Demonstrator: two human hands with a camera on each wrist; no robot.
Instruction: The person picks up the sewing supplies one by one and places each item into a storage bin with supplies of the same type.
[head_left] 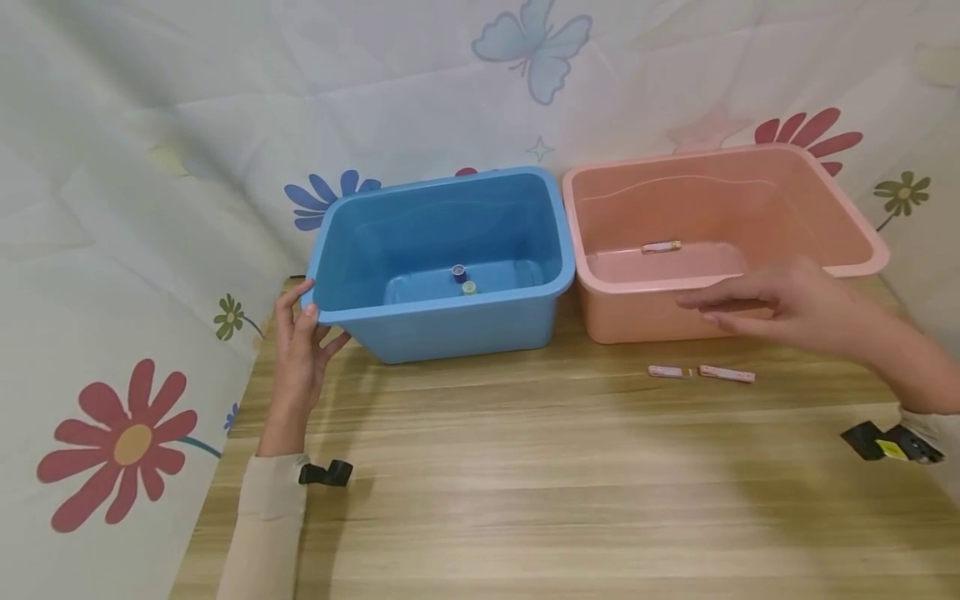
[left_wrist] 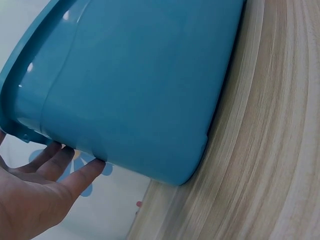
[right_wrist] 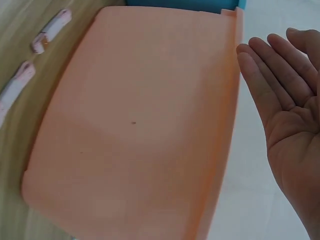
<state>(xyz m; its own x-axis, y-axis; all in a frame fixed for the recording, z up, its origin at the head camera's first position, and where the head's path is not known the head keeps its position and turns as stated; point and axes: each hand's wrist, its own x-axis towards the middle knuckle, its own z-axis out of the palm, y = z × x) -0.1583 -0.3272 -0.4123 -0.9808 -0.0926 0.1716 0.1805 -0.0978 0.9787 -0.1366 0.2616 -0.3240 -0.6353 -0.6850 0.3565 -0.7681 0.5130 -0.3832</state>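
Note:
A blue plastic tub (head_left: 450, 329) stands on the wooden table, with a small dark-blue round piece (head_left: 459, 272) and a pale yellow-green one (head_left: 469, 287) on its floor. My left hand (head_left: 296, 358) holds its front left corner, thumb at the rim and fingers (left_wrist: 85, 175) against the outer wall. To the right stands a pink tub (head_left: 637, 312) with one slim pink-and-white strip (head_left: 662, 247) inside. Over its front rim hovers my right hand (head_left: 795, 308), fingers extended, palm bare. Two similar strips, a left one (head_left: 670, 372) and a right one (head_left: 727, 374), lie before the pink tub.
Behind and to the left hangs a white cloth (head_left: 225, 108) printed with flowers and a butterfly. The table (head_left: 487, 483) stretches toward me in front of both tubs, which stand side by side. A dark band with a small device (head_left: 326, 473) sits at my left wrist.

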